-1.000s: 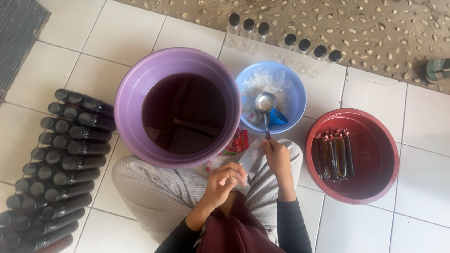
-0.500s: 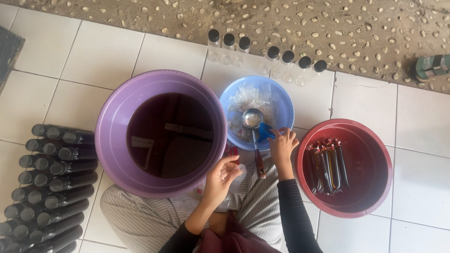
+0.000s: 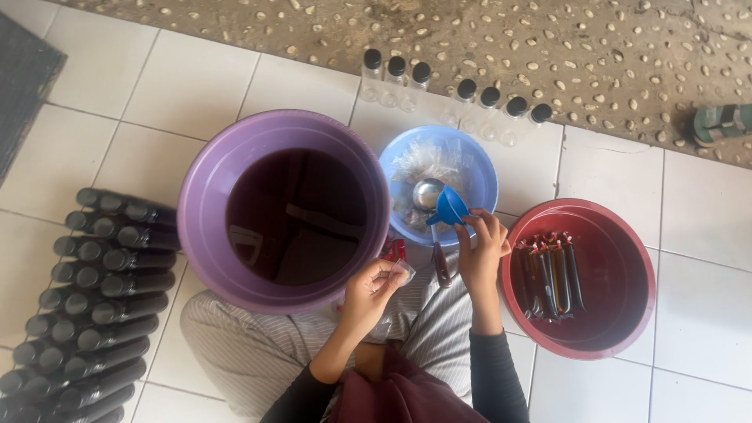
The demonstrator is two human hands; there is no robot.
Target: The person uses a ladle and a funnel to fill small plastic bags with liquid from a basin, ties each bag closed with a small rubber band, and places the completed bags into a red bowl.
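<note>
My right hand [image 3: 482,249] grips a small blue funnel [image 3: 450,207] at the near rim of a blue bowl [image 3: 479,168], and a thin dark filled tube [image 3: 441,265] hangs below it over my lap. My left hand [image 3: 373,288] pinches a small clear plastic sleeve [image 3: 403,271] beside the purple bucket [image 3: 205,205], which holds dark red liquid. A metal ladle [image 3: 427,193] and clear plastic bags lie in the blue bowl. The red basin [image 3: 633,272] to the right holds several filled dark tubes [image 3: 551,273].
Rows of dark filled bottles [image 3: 86,296] lie on the white tiles at left. Several empty clear bottles with black caps [image 3: 462,99] stand along the pebbled strip behind the bowl. A sandal [image 3: 722,124] lies at far right, a dark mat [image 3: 23,86] at far left.
The view has shifted so the tubs sit lower. My right hand went from the ladle handle to lifting the blue funnel with the tube; my left hand rose, pinching a clear sleeve.
</note>
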